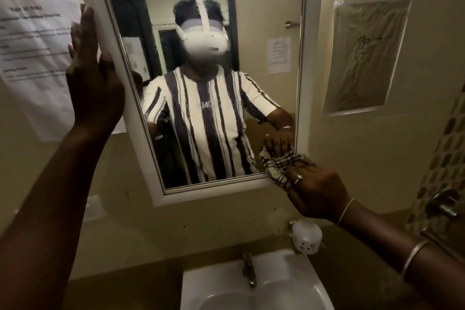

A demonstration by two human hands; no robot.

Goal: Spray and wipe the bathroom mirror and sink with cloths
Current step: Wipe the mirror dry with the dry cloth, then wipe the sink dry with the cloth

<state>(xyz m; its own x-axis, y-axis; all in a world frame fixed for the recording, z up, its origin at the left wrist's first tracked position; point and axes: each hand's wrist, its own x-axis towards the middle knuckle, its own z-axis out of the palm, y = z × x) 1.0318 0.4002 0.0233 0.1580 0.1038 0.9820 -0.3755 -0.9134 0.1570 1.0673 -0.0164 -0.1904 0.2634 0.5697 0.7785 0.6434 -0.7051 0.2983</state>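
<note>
A white-framed mirror [161, 153] hangs tilted on the wall in front of me. My left hand [93, 75] lies flat against the frame's left edge, fingers straight and apart, thumb on the frame's front. My right hand [319, 191] presses a checked black-and-white cloth [276, 166] onto the mirror's lower right corner, where glass meets frame. The white sink [196, 284] sits below, with its metal tap [249, 269] at the back rim.
A white perforated cup holder [307, 236] hangs on the wall above the sink's right corner. A printed sheet [35, 50] is taped left of the mirror, a plastic-covered drawing [364, 58] on the right. A metal wall tap [442, 204] sticks out at far right.
</note>
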